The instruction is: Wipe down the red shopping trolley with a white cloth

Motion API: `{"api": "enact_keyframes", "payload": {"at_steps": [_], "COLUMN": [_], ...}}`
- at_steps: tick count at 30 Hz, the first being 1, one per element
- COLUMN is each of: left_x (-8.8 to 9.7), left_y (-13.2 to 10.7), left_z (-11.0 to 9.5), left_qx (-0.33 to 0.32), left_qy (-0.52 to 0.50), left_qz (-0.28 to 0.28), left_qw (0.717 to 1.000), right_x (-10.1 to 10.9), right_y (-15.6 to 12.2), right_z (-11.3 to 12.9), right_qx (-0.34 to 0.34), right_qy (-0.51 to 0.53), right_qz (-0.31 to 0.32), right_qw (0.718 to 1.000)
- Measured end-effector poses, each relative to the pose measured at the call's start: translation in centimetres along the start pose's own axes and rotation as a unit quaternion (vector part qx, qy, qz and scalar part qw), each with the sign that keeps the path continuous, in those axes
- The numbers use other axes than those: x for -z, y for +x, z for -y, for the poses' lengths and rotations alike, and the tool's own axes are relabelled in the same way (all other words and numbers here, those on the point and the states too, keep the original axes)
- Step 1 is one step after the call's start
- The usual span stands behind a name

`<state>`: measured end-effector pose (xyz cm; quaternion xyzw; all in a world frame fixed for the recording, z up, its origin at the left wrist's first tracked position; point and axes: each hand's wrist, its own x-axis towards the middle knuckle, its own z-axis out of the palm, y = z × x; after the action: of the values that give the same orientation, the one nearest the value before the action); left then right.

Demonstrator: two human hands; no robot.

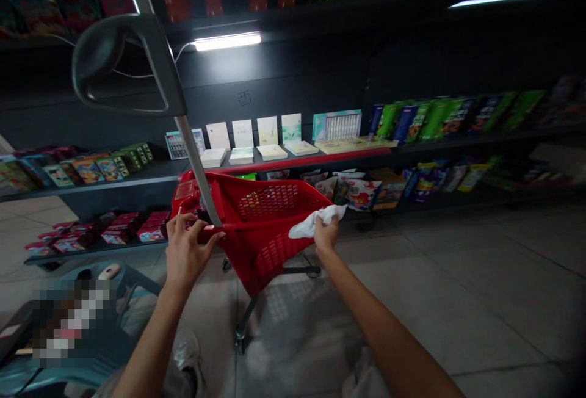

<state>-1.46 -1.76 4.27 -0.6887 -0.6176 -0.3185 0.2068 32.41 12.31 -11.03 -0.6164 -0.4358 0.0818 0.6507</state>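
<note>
Gripping the rim of a red shopping-trolley basket [260, 233] at 12 o'clock, the left hand [185, 253] sits clamped, fingers curled over the bar. The right hand [326, 234] clamps a white cloth [315, 224] against the rim at 1 o'clock. Black shelves [91, 183] of boxed goods [86, 169] stand behind.

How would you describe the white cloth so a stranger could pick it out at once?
Find the red wheeled shopping basket in front of the shelves. At its right rim, the right hand holds a crumpled white cloth, unlike the flat packaged goods behind.
</note>
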Motion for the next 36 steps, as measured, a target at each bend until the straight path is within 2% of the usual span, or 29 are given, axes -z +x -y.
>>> {"api": "enact_keyframes", "payload": {"at_steps": [3,5,8,11,14,19,23,25,28,32,36], "left_x": [-0.2,-0.3,-0.5,-0.7,-1.0,-1.7,-2.8,-3.3,-3.8,-4.2,-4.4], "left_y": [0.3,0.4,0.3,0.3,0.5,1.2,1.6,1.7,1.8,2.1,2.3], "left_z": [-0.4,-0.7,-1.2,-1.3,-1.1,-0.7,-0.4,-0.3,0.2,1.0,1.4], "left_qx": [0.001,0.004,0.014,0.024,0.024,0.01,0.001,0.001,-0.009,-0.017,-0.02], "left_qy": [-0.009,-0.008,-0.001,0.01,0.011,-0.002,0.008,0.012,0.01,0.004,0.002], "left_qz": [0.004,0.006,0.005,0.019,0.037,0.015,-0.01,-0.024,-0.037,-0.054,-0.057], "left_qw": [1.0,1.0,1.0,0.999,0.999,1.0,1.0,1.0,0.999,0.998,0.998], "right_x": [-2.2,-2.9,-2.8,-2.5,-3.2,-5.3,-5.6,-5.6,-5.3,-4.0,-1.9], "right_y": [-4.4,-7.5,-11.5,-14.3,-16.2,-17.5,-17.3,-16.6,-14.5,-10.1,-6.1], "right_z": [3.0,5.7,9.7,11.9,12.0,9.5,7.6,7.1,6.4,4.9,3.0], "right_qx": [-0.001,0.022,0.127,0.267,0.347,0.409,0.478,0.498,0.479,0.375,0.294], "right_qy": [0.087,0.132,0.161,0.124,0.061,-0.01,-0.079,-0.102,-0.129,-0.14,-0.147], "right_qz": [0.003,0.064,0.175,0.295,0.36,0.361,0.349,0.335,0.304,0.252,0.228], "right_qw": [0.996,0.989,0.963,0.909,0.864,0.838,0.802,0.793,0.813,0.881,0.917]}}
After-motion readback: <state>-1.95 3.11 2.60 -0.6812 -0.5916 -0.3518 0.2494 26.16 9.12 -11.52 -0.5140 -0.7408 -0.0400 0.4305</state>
